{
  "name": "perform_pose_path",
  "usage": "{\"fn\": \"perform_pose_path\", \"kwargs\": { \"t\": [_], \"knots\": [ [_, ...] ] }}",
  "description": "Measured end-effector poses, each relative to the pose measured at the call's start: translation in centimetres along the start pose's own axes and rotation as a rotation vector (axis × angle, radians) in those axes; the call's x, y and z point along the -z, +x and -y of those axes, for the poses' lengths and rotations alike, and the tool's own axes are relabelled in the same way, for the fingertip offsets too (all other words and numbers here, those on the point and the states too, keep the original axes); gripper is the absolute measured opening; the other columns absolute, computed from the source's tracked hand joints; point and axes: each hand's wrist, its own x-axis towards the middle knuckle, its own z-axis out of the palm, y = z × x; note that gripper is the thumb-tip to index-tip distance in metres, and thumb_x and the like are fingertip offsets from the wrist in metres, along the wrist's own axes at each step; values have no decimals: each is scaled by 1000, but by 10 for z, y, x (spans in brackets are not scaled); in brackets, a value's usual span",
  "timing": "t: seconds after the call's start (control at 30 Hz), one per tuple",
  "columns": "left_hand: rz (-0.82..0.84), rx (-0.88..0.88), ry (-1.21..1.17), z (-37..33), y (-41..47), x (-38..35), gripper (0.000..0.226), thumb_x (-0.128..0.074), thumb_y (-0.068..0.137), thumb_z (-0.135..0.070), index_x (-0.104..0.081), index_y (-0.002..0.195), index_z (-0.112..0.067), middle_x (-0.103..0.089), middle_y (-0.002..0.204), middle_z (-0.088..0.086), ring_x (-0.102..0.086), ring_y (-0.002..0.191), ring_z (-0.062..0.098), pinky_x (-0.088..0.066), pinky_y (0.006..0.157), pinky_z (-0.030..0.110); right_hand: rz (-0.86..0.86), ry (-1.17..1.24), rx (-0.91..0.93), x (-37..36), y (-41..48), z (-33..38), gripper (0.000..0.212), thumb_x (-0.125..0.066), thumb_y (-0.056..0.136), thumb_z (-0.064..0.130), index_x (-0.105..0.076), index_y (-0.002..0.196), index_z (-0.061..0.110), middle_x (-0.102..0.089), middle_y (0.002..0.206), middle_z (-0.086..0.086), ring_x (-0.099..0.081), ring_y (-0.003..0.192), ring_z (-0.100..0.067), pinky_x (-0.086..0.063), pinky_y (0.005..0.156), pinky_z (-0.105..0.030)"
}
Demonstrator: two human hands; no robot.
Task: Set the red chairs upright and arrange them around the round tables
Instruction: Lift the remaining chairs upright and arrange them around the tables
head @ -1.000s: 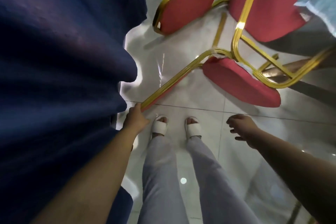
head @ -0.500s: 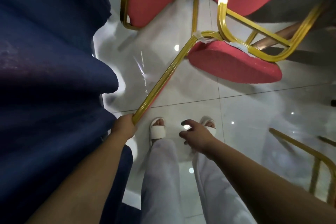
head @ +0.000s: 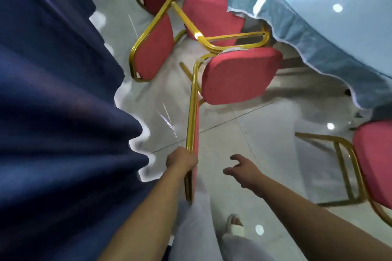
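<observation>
Fingers of my left hand [head: 182, 161] clamp the red chair [head: 239, 75] by its stiff gold back-frame; right hand [head: 244, 170] spread, free; looks light, rigid.

Glossy gold metal chair frame [head: 192, 112], matt red cloth seat [head: 239, 76], polished floor tiles [head: 265, 133], blue cloth drape [head: 53, 112].

Rightmost chair [head: 373, 161] partly out of view
</observation>
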Motion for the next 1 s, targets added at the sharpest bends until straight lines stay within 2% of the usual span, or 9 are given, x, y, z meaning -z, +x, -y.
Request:
{"fn": "perform_pose_path", "kwargs": {
  "t": [0.1,0.2,0.37,0.5,0.57,0.6,0.7,0.83,1.0],
  "knots": [
    [2,-38,-103,-36,-64,-21,27,-58,79,-31,-62,101,-15,-68,89,6,-69,75,25,-62,67,34,128,90,58,-7,-40,-45,96,-81,73,44,-27,152,32,-43,144,-9,-53,114,-24,-45,79,-28],
    [41,-58,-234,-68,-127,-47,38,-65,70,-26,-60,106,-14,-68,91,7,-69,73,23,-60,56,29,158,185,175,-9,-89,-92,105,-83,65,48,-24,151,37,-42,137,7,-50,105,-9,-43,68,-17],
    [50,-210,-359,-132,-221,-79,48,-67,54,-20,-66,98,-4,-73,87,16,-74,75,31,-63,67,41,-179,185,357,16,-170,-182,76,-77,76,35,-38,141,43,-54,121,17,-59,97,-7,-49,68,-18],
    [166,-236,-299,-156,-290,-103,13,-65,66,-19,-61,69,-7,-65,63,9,-65,59,24,-58,59,27,-350,157,433,36,-226,-230,54,-65,78,25,-56,130,38,-64,89,16,-59,75,-1,-38,56,-13],
    [216,-208,-294,-154,-311,-114,14,-63,72,-17,-56,62,-9,-60,60,7,-62,64,22,-61,71,30,-400,103,463,42,-248,-245,52,-64,76,19,-61,125,37,-62,82,16,-57,71,-2,-37,55,-15],
    [235,-203,-310,-153,-320,-117,16,-63,72,-16,-56,61,-9,-60,64,8,-62,69,23,-61,78,32,-430,87,471,47,-259,-251,51,-63,76,18,-62,123,38,-62,81,16,-56,71,-3,-37,55,-16],
    [282,-216,-370,-156,-341,-123,19,-66,75,-23,-55,64,-12,-61,71,6,-59,60,18,-55,52,24,-552,43,487,77,-288,-258,43,-65,81,24,-63,118,45,-67,88,14,-60,78,-8,-44,60,-23],
    [277,-281,-587,-157,-349,-130,29,-69,78,-36,-57,81,-10,-61,81,12,-63,81,30,-61,67,44,-688,-64,518,122,-316,-237,30,-65,84,32,-68,110,46,-71,92,14,-64,87,-12,-50,73,-31],
    [346,-298,-888,-145,-333,-121,33,-69,79,-41,-64,82,-8,-67,73,13,-64,77,31,-60,68,42,-721,-241,499,136,-320,-188,38,-58,77,20,-69,109,37,-69,105,7,-63,99,-26,-47,75,-34]
  ]
}}
